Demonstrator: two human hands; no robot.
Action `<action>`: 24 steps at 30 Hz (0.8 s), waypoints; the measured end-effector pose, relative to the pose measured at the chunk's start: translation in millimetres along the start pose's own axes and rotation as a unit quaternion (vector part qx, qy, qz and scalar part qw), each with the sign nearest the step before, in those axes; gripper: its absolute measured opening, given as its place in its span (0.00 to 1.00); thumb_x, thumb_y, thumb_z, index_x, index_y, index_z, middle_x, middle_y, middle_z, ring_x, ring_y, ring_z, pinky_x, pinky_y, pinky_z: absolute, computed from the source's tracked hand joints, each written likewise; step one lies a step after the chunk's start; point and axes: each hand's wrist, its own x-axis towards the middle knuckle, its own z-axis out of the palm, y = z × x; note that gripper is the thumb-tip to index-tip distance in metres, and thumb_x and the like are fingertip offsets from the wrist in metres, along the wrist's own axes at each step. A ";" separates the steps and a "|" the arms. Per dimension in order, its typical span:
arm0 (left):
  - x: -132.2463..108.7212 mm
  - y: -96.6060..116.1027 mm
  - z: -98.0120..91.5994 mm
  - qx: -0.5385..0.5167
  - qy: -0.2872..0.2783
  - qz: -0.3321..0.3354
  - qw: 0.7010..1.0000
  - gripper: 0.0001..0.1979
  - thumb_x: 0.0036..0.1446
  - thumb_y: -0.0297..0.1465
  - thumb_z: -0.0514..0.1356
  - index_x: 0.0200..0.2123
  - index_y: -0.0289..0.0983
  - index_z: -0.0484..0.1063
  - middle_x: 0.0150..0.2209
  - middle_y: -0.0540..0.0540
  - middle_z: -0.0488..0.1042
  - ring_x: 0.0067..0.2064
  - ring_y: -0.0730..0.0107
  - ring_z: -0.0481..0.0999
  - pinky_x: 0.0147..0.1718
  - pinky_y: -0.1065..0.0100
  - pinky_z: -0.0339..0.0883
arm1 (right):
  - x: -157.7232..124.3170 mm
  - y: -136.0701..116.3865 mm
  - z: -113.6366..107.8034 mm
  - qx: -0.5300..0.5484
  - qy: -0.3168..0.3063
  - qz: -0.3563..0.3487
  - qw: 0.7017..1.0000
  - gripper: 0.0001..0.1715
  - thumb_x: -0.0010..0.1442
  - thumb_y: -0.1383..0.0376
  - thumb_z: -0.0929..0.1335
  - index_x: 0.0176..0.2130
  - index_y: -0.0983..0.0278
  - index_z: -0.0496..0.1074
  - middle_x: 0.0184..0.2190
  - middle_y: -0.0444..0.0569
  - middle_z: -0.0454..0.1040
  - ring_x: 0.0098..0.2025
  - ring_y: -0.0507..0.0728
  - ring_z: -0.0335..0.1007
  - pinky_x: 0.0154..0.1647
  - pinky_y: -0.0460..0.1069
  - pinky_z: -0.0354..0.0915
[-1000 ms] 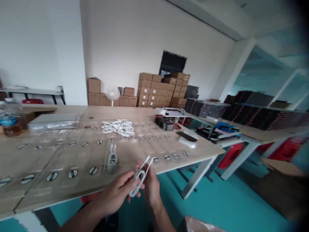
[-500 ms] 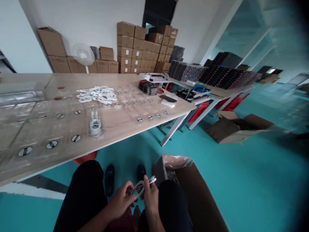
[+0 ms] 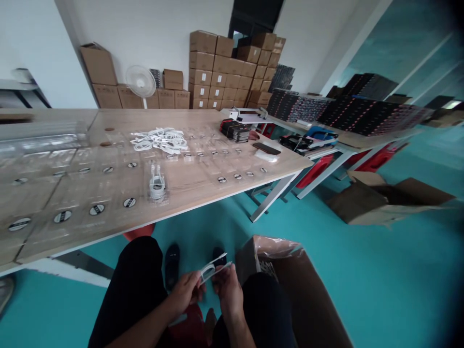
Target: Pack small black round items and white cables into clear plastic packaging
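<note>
Above my lap, a coiled white cable point(image 3: 207, 273) hangs between my two hands. Its loop is gripped by my left hand point(image 3: 185, 291), whose thumb and fingers are closed. At the other side my right hand point(image 3: 229, 294) has its fingertips closed around one end of the same cable; another end sticks out free, pointing up and right. On the table, a clear plastic package point(image 3: 158, 193) holds a similar coiled cable. Behind it lies a tangled pile of white cables point(image 3: 161, 140). Rows of clear packages with round black-and-white labels point(image 3: 97, 210) cover the table's left part.
By my right knee stands an open carton point(image 3: 304, 285) with a plastic liner and cables inside. The wooden table point(image 3: 192, 181) runs across in front. Another open carton point(image 3: 384, 198) sits on the floor at right. Stacked boxes point(image 3: 221, 72) and a fan point(image 3: 140, 81) stand behind.
My right hand has lowered slightly and turned, and the cable's ends are now spread apart instead of together. The whole view has shifted a little to the left.
</note>
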 end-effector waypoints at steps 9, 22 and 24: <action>0.8 5.1 1.9 -0.195 -0.051 -0.122 0.972 0.28 0.46 0.56 0.61 0.19 0.39 0.54 0.16 0.51 0.69 0.12 0.81 0.57 0.13 0.75 0.34 | -9.6 -7.9 -0.5 -0.088 -0.088 -0.043 0.991 0.22 0.45 0.48 0.73 0.25 0.63 0.69 0.13 0.33 0.52 0.17 0.46 0.41 0.20 0.45 0.40; -2.2 11.7 -2.6 -0.282 -0.038 -0.197 0.938 0.25 0.54 0.48 0.59 0.19 0.39 0.52 0.15 0.53 0.64 0.12 0.82 0.53 0.13 0.76 0.36 | -5.8 -5.2 -5.0 -0.357 -0.164 -0.097 0.914 0.19 0.55 0.54 0.66 0.20 0.63 0.68 0.14 0.41 0.64 0.16 0.50 0.57 0.20 0.45 0.50; -0.1 12.5 -4.3 -0.287 0.001 -0.234 0.929 0.22 0.58 0.44 0.56 0.20 0.39 0.52 0.16 0.53 0.64 0.12 0.82 0.53 0.14 0.77 0.34 | -5.4 -1.8 -5.5 -0.481 -0.166 -0.178 0.842 0.16 0.57 0.62 0.65 0.20 0.63 0.71 0.18 0.45 0.71 0.21 0.52 0.66 0.25 0.46 0.55</action>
